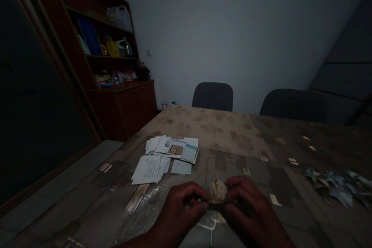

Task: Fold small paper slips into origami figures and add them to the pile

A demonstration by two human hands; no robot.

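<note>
Just above the near part of the table, both my hands pinch a small folded piece of paper point(217, 190), pale beige with darker printed marks and a pointed top. My left hand point(186, 205) grips its left lower corner between thumb and forefinger. At the right side, the thumb and fingers of my right hand point(250, 205) close on it. Beyond my left hand lies a spread pile of printed paper sheets point(151, 168), with a picture card point(176, 149) on top. Several folded paper pieces point(340, 186) sit in a heap at the far right.
A patterned cloth covers the long table point(215, 124). Two dark chairs point(212, 96) stand along its far side, before a pale wall. To the left rises a red-brown cabinet point(124, 104) with a kettle point(127, 47) and other goods on its shelves. The light is dim.
</note>
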